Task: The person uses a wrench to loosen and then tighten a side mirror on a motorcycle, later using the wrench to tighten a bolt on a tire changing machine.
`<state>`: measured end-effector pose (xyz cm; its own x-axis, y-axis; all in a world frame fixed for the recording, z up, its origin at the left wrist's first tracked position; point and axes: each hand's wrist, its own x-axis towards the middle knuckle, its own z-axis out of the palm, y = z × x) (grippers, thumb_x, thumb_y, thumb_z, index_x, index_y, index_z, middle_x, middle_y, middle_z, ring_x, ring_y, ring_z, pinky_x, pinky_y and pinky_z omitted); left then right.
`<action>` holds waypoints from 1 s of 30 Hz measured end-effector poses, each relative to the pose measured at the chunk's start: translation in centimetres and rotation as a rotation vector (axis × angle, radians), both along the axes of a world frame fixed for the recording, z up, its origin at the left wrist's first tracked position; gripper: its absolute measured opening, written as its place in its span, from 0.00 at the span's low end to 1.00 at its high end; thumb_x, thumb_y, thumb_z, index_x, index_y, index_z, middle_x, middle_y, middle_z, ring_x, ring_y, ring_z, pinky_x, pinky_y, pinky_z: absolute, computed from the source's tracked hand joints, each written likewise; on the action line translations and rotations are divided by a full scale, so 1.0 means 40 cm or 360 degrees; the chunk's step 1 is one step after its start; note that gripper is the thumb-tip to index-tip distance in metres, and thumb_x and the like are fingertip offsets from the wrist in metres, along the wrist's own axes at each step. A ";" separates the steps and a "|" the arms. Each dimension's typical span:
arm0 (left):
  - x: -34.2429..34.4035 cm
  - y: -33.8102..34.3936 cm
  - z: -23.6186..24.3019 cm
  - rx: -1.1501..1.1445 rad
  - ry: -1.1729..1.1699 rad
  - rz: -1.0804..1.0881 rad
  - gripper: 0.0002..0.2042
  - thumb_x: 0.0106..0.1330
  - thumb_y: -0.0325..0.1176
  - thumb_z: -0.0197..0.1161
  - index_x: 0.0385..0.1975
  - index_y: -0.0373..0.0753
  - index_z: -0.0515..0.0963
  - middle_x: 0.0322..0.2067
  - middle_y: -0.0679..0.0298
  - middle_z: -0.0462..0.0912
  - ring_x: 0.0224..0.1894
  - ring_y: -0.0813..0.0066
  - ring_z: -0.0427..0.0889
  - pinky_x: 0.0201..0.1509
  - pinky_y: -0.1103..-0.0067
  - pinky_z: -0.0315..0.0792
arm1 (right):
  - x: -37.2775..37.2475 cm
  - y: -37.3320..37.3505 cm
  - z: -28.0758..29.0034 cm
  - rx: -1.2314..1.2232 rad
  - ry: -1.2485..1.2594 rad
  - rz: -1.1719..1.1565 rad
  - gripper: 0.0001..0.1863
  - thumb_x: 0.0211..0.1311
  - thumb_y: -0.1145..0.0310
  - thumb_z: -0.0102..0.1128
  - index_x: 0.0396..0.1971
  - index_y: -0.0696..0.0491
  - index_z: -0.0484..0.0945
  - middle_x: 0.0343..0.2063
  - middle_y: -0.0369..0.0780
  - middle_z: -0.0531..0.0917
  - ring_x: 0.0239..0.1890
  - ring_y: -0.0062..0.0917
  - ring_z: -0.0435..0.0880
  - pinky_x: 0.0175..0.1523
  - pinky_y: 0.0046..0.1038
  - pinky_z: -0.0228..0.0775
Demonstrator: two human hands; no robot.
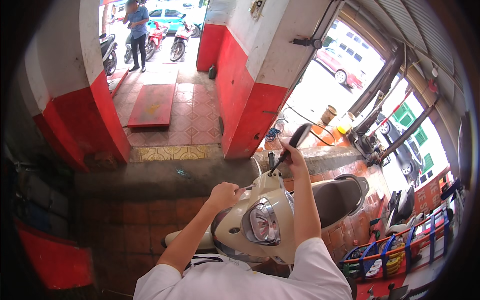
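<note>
A cream motor scooter (232,231) stands in front of me, its headlight (262,225) turned toward me. My right hand (294,156) is closed around a black rear-view mirror (300,135), near where its head meets the stem. The stem runs down to the handlebar cover, beside a black handlebar grip (271,159). My left hand (225,195) is a fist over the other side of the handlebar. From it a thin silvery rod-like piece (246,187) points to the cover; I cannot tell whether this is a tool or a lever.
Blue-and-orange racks of tools (397,250) stand at the lower right. A low concrete step (200,172) runs behind the scooter. Beyond it are a red platform (152,105), red-and-white pillars (240,90), parked motorbikes and a standing person (137,30). A hose (320,137) lies near buckets.
</note>
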<state>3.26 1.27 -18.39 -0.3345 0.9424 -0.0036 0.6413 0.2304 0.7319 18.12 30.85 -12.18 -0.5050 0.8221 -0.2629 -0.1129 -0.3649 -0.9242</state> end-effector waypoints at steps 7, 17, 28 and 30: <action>0.016 0.031 0.004 -0.0013 -0.0023 -0.0074 0.19 0.70 0.51 0.58 0.33 0.40 0.86 0.27 0.49 0.84 0.34 0.47 0.84 0.40 0.60 0.77 | 0.169 -0.161 -0.053 0.0735 0.0195 -0.0008 0.11 0.60 0.79 0.68 0.41 0.53 0.77 0.41 0.39 0.84 0.45 0.24 0.84 0.51 0.27 0.77; 0.041 0.049 0.011 0.0034 0.0034 -0.0106 0.20 0.69 0.51 0.58 0.31 0.41 0.86 0.29 0.50 0.86 0.36 0.47 0.85 0.45 0.59 0.78 | 0.104 -0.245 0.035 0.1951 -0.0588 0.0367 0.15 0.46 0.81 0.67 0.38 0.56 0.85 0.33 0.44 0.86 0.36 0.32 0.87 0.41 0.31 0.76; 0.012 -0.014 -0.022 0.0065 0.0020 0.0018 0.20 0.69 0.52 0.58 0.32 0.41 0.87 0.27 0.49 0.85 0.35 0.46 0.85 0.42 0.59 0.77 | -0.123 -0.098 -0.011 0.1349 -0.0758 0.0872 0.10 0.65 0.64 0.67 0.33 0.58 0.84 0.20 0.37 0.84 0.22 0.20 0.83 0.29 0.26 0.74; 0.004 -0.031 -0.027 0.0061 0.0035 0.0047 0.20 0.69 0.52 0.58 0.32 0.41 0.87 0.27 0.49 0.85 0.35 0.46 0.85 0.42 0.59 0.77 | -0.129 -0.088 -0.006 0.1317 -0.0952 0.0951 0.11 0.67 0.63 0.65 0.34 0.57 0.85 0.17 0.35 0.82 0.22 0.18 0.83 0.29 0.25 0.74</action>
<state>3.41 0.02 -19.48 -0.3615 0.9315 0.0399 0.6506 0.2214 0.7264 12.97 27.32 -12.42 -0.8446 0.5284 -0.0864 0.4031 0.5213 -0.7522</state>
